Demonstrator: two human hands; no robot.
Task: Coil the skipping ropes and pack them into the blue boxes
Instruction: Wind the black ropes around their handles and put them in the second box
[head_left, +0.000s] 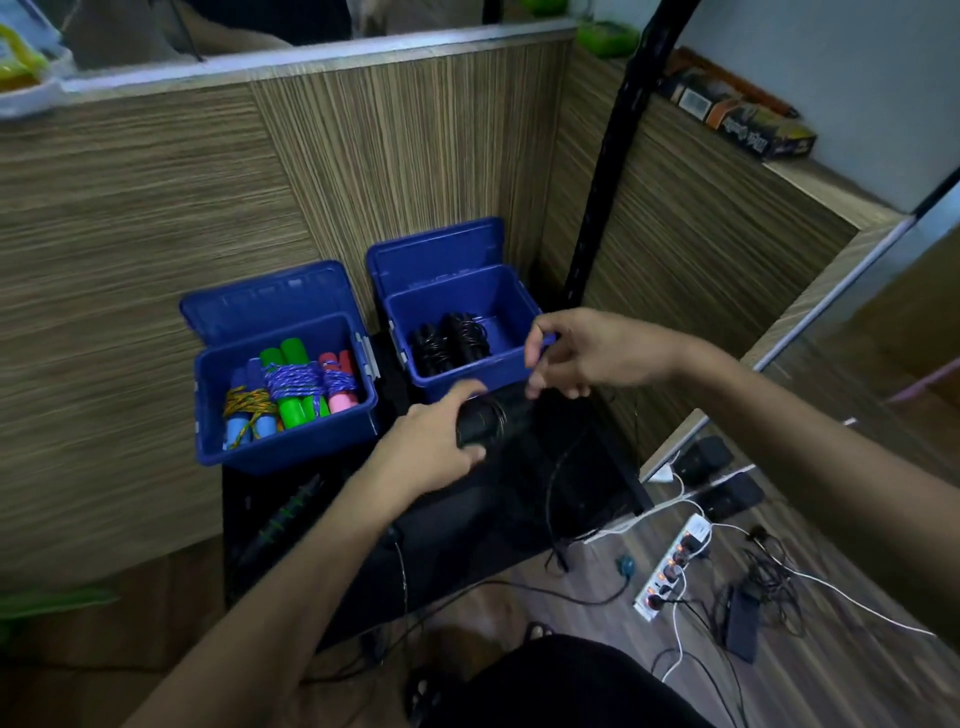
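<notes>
Left hand (436, 434) grips black skipping-rope handles (480, 423), fingers curled round them, thin black cord wound on the handles. Right hand (574, 356) is just above, fingers bent and pinching — looks like the cord, too thin to be sure. Both sit over the dark counter (467, 525), just in front of the right blue box (470, 371) holding black coiled ropes (449, 340). Left blue box (283, 452) — colourful coiled ropes (291, 387) inside, lid up.

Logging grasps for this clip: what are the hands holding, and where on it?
The left hand grips the black rope handles at their near end. The right hand seems to pinch the thin black cord at the far end, though the cord is hard to see.
</notes>
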